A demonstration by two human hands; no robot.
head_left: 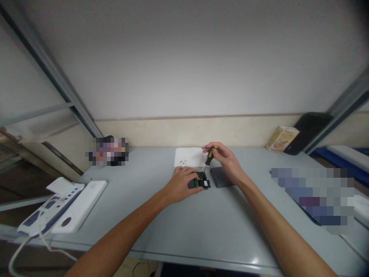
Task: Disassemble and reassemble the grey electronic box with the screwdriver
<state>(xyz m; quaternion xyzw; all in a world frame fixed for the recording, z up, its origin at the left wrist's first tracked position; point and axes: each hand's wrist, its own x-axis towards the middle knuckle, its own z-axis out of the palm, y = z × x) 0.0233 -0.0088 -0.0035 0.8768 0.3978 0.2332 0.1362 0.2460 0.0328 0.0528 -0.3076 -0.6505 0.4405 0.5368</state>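
Observation:
My left hand (184,184) is closed around a small black device (205,184) with a green circuit board showing, and presses it to the table. Between thumb and fingers, my right hand (226,159) grips a screwdriver (211,156) with a black and yellow handle. Its shaft slants down to the left, and the tip meets the device's inside; whether it sits on a screw is too small to tell. Behind the device lies a white sheet of paper (188,154) with several tiny dark pieces on it. A dark grey flat box (219,177) rests under my right wrist.
On the left of the grey table (173,231) lie a white power strip (54,204) with a cable and a white flat box (83,207). At the back right, a yellow carton (281,139) stands by a black case (309,130). Two blurred-out areas flank the table.

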